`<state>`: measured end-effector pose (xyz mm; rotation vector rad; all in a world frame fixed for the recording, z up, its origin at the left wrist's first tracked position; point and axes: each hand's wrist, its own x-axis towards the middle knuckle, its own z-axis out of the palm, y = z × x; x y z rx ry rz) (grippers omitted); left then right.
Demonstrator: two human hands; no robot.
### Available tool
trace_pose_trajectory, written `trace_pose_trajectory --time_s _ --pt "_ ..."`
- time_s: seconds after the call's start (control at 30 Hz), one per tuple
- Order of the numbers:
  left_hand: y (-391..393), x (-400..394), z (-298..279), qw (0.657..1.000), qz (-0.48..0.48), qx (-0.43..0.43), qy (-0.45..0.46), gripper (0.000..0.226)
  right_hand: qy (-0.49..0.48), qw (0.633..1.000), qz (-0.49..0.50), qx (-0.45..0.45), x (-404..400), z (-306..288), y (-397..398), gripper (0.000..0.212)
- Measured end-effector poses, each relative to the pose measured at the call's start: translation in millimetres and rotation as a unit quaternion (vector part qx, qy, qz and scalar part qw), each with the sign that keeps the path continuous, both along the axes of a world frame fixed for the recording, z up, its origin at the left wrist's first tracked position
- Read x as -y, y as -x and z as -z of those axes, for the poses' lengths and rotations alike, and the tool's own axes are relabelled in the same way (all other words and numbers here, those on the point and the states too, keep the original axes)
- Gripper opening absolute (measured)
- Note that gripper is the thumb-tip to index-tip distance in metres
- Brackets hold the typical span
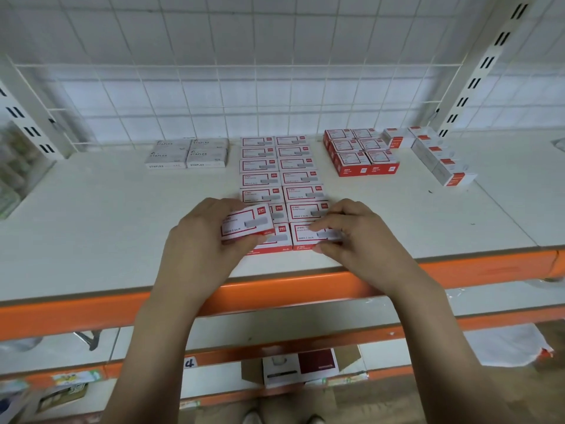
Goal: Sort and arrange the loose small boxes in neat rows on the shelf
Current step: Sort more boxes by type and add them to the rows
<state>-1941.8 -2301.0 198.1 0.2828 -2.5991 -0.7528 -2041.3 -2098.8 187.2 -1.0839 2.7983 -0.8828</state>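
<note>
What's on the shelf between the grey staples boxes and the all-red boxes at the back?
In the head view, two columns of white red-framed boxes sit between the grey boxes and the red boxes, with bare shelf strips either side.

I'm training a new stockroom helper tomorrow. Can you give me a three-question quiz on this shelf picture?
1. True or false: the left hand holds a white and red box tilted above the two-column block.
2. Multiple choice: where do the grey boxes marked STAPLES sit? A) left of the two-column block B) at the right end of the shelf C) on the shelf below
3. Fill in: the right hand touches the front box of the ____ column.

Key: 1 true; 2 A; 3 right
</note>
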Motion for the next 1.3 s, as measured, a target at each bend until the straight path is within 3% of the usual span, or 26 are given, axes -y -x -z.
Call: trace_pose_trajectory --time_s 0.37,0.8,1.3 --pt "-14.4 3.3 8.9 0.994 0.067 0.07 0.045 0.058 -0.005 1.0 -0.001 -0.004 -2.5 2.1 -3.3 0.031" --pt "-27.4 -4.9 4.7 0.997 0.052 0.062 -0.017 0.048 0.001 1.0 0.002 -0.015 -4.4 4.5 -5.9 0.029" --pt "-24.6 -21.6 -1.2 0.987 0.112 0.114 0.013 0.051 -0.014 1.0 0.006 0.002 -12.2 -0.9 -14.2 0.034"
